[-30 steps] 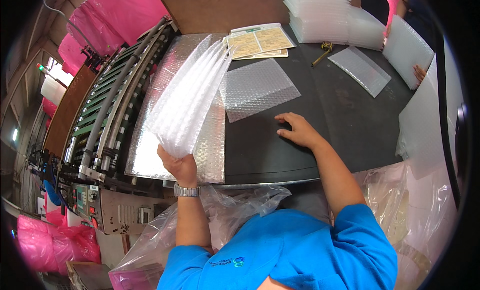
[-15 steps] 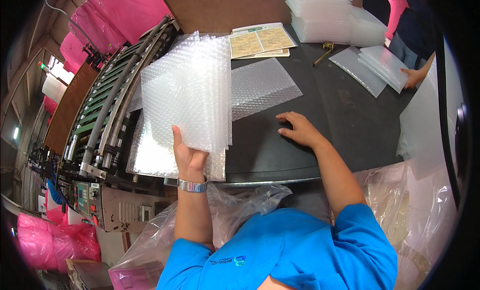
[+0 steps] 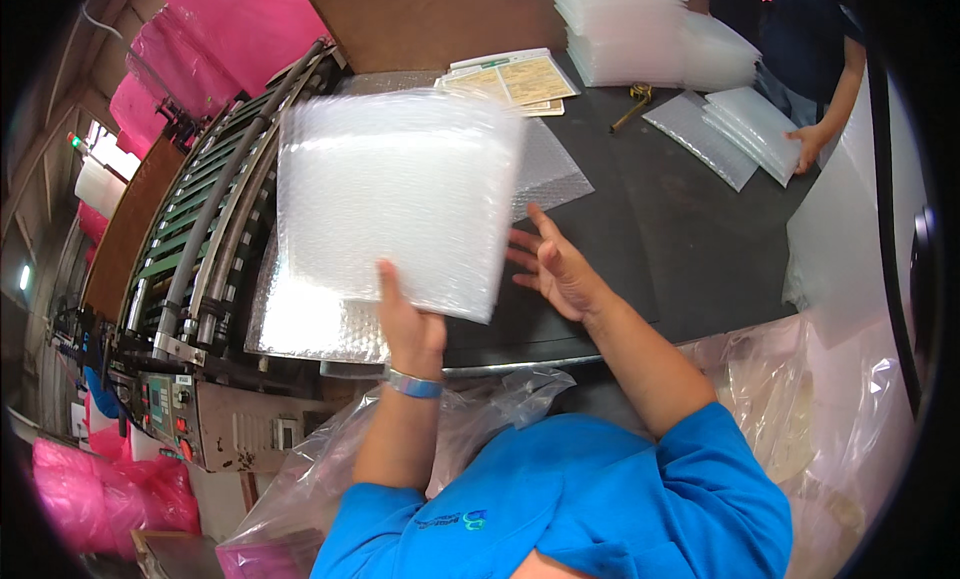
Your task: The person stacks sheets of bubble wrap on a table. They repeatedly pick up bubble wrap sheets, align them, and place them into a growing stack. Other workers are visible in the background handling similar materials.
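- The left hand (image 3: pixel 408 324) grips a stack of bubble-wrap sheets (image 3: pixel 400 199) at its lower edge, thumb on the near face, fingers hidden behind.
- The stack is clear to milky white, roughly square, covered in small bubbles, and shiny where light hits it. It is held up nearly on edge, tilted a little, above the near left part of the desk (image 3: pixel 650 239).
- The right hand (image 3: pixel 555 269) is spread wide with fingers apart, holding nothing, just beside the stack's right edge. I cannot tell whether a fingertip touches it.
- More bubble wrap (image 3: pixel 300 319) lies flat under the stack, at the desk's left edge beside a roller machine (image 3: pixel 200 229).
- A single sheet (image 3: pixel 550 169) lies flat behind the stack, partly hidden by it.
- Yellowish papers (image 3: pixel 515 79) lie near the far edge of the desk.
- A tall pile of white sheets (image 3: pixel 640 29) stands at the far right corner.
- Another person's hand (image 3: pixel 808 144) rests on a small pile of sheets (image 3: pixel 755 124) at the right edge.
- A clear plastic bag (image 3: pixel 480 409) hangs below the near edge.
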A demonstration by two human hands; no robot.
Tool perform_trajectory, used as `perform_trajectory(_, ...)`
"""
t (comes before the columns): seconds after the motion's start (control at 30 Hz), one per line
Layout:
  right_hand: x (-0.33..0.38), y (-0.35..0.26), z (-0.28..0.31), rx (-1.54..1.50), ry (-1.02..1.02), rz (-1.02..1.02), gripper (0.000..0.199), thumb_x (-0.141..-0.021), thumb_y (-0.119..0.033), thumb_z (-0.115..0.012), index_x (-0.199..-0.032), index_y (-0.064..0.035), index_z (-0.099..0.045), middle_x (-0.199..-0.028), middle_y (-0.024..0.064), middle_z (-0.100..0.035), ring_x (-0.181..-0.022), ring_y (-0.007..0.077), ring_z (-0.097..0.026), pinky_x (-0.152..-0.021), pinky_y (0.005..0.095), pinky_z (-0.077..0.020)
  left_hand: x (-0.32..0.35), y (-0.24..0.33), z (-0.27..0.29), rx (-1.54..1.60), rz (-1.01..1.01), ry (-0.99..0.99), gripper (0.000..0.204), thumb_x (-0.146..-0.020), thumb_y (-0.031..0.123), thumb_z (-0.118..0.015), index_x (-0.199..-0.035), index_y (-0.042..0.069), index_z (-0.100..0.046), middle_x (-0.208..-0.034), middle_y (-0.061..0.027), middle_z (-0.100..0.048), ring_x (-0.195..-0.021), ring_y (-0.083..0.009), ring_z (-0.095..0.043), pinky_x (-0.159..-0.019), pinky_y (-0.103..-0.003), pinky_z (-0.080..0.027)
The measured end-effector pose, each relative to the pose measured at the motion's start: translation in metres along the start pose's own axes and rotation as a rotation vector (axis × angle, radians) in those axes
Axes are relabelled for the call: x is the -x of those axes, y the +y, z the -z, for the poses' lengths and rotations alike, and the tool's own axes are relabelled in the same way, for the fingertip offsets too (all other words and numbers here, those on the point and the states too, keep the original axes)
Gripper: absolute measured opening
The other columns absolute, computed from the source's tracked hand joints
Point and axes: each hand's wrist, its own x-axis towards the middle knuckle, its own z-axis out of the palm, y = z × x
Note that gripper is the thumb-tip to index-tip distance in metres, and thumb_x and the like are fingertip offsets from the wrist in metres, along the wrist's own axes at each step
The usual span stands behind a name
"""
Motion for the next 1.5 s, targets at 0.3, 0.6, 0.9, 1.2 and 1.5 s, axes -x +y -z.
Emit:
perform_trajectory(0.3, 0.006, -0.006, 0.029, -0.268, 0.079, 0.033, 0.062, -0.070, -0.018, -0.072, -0.121, -0.0010, -0.042, -0.109, 0.0131, -0.054, -0.101, 0.0257, -0.053, -0.088, 0.0404, -0.0439, 0.042, -0.041, 0.027, -0.065, -0.214, -0.240, 0.079, -0.080, 0.051, -0.054, -0.137, 0.009, -0.019, -0.136, -0.0094, -0.031, -0.125, -0.0240, -0.031, -0.102, -0.041, -0.028)
perform_trajectory(0.6, 0.037, -0.030, 0.073, -0.119, 0.100, 0.100, 0.068, -0.068, -0.021, -0.074, -0.123, -0.0004, -0.040, -0.114, 0.0129, -0.053, -0.104, 0.0252, -0.052, -0.088, 0.0389, -0.0442, 0.021, 0.037, -0.002, -0.495, -0.079, -0.418, 0.075, -0.086, 0.049, -0.047, -0.134, -0.005, -0.025, -0.129, -0.0181, -0.041, -0.117, -0.0257, -0.041, -0.097, -0.032, -0.034)
perform_trajectory(0.9, 0.060, -0.031, 0.071, -0.033, 0.130, 0.023, 0.064, -0.067, -0.019, -0.074, -0.119, 0.0009, -0.044, -0.109, 0.0132, -0.054, -0.099, 0.0243, -0.055, -0.087, 0.0380, -0.0446, 0.003, 0.037, 0.016, -1.213, -0.281, -0.472, 0.022, -0.090, 0.017, -0.043, -0.085, -0.001, -0.056, -0.065, -0.0115, -0.056, -0.062, -0.0188, -0.056, -0.055, -0.030, -0.039)
perform_trajectory(1.2, 0.080, -0.034, 0.083, -0.042, 0.186, 0.111, 0.073, -0.065, -0.014, -0.075, -0.125, -0.0018, -0.036, -0.114, 0.0131, -0.051, -0.103, 0.0243, -0.052, -0.088, 0.0382, -0.0437, 0.004, 0.024, 0.016, -1.614, -0.777, -0.548, 0.015, -0.086, 0.011, -0.049, -0.076, 0.000, -0.054, -0.059, -0.0130, -0.050, -0.049, -0.0264, -0.048, -0.047, -0.032, -0.037)
perform_trajectory(1.5, 0.071, -0.100, 0.136, -0.175, 0.543, 0.406, 0.058, -0.074, -0.020, -0.068, -0.120, 0.0036, -0.041, -0.111, 0.0175, -0.053, -0.099, 0.0310, -0.055, -0.086, 0.0441, -0.0452, -0.011, 0.023, 0.041, -1.187, -0.432, -0.170, 0.023, -0.090, 0.025, -0.051, -0.082, 0.003, -0.055, -0.061, 0.0003, -0.051, -0.057, -0.0060, -0.043, -0.054, -0.021, -0.035)
